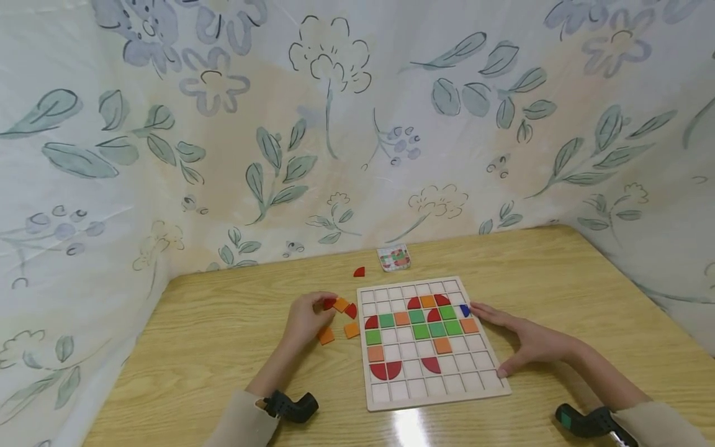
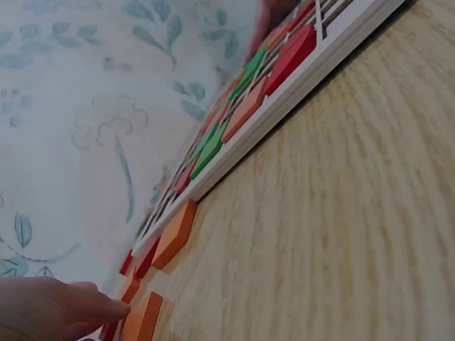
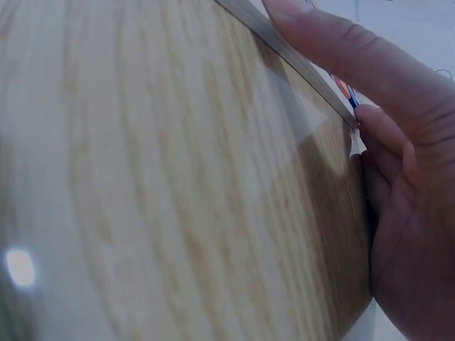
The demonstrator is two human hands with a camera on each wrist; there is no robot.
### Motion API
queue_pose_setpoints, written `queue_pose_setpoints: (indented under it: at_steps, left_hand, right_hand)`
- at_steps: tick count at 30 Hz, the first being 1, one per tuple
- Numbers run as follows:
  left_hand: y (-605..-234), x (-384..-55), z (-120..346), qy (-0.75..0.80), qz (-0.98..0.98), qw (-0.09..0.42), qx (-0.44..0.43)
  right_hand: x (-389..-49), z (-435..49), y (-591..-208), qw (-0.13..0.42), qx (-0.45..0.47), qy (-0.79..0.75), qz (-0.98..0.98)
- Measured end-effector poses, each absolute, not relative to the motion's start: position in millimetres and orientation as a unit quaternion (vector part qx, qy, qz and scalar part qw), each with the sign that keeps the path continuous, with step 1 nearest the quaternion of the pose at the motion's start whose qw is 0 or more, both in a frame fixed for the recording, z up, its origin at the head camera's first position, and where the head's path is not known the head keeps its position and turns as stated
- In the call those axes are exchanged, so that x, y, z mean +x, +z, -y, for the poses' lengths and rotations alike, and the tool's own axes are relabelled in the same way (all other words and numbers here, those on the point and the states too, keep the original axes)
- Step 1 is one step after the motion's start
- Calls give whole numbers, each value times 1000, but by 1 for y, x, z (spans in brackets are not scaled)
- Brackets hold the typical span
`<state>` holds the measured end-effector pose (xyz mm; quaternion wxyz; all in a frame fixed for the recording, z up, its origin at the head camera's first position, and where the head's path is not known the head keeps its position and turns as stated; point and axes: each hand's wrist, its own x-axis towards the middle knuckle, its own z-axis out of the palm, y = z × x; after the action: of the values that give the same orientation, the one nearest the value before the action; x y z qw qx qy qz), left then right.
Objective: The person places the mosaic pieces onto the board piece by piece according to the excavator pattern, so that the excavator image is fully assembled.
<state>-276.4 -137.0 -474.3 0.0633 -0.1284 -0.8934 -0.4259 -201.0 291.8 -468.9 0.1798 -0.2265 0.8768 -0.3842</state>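
My left hand (image 1: 308, 316) is at a small group of loose tiles left of the game board (image 1: 399, 354). Its thumb and index finger are around a red quarter-circle piece (image 1: 329, 304); whether they pinch it cannot be told. Close by lie an orange square tile (image 1: 341, 305), another red quarter-circle (image 1: 350, 311) and two more orange squares, one of them an orange tile (image 2: 142, 316) just beyond the fingertips in the left wrist view. My right hand (image 1: 525, 338) rests at the board's right edge, fingers extended near a blue piece (image 1: 465, 310) and thumb on the rim.
The pale grid board holds several red, green and orange pieces. Behind it lies a small printed pattern card (image 1: 394, 257), with a lone red quarter-circle (image 1: 359, 272) to its left. Floral cloth (image 1: 357, 124) hangs along the back of the wooden table (image 1: 223, 347).
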Motion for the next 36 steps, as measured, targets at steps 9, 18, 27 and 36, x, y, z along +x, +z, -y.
queue_pose_setpoints:
  at_steps: [9, 18, 27, 36]
  left_hand:
    - [-476, -283, 140, -402, 905, 69, -118]
    - [-477, -283, 142, -403, 904, 80, -118]
    - [-476, -283, 148, -397, 903, 66, -148]
    - [-470, -285, 151, -377, 912, 64, -150]
  right_hand:
    - [-201, -292, -470, 185, -211, -386, -879]
    - [-202, -293, -471, 181, -213, -386, -879]
    - [-202, -294, -472, 162, -233, -364, -887]
    - [-202, -294, -470, 171, -234, -384, -877]
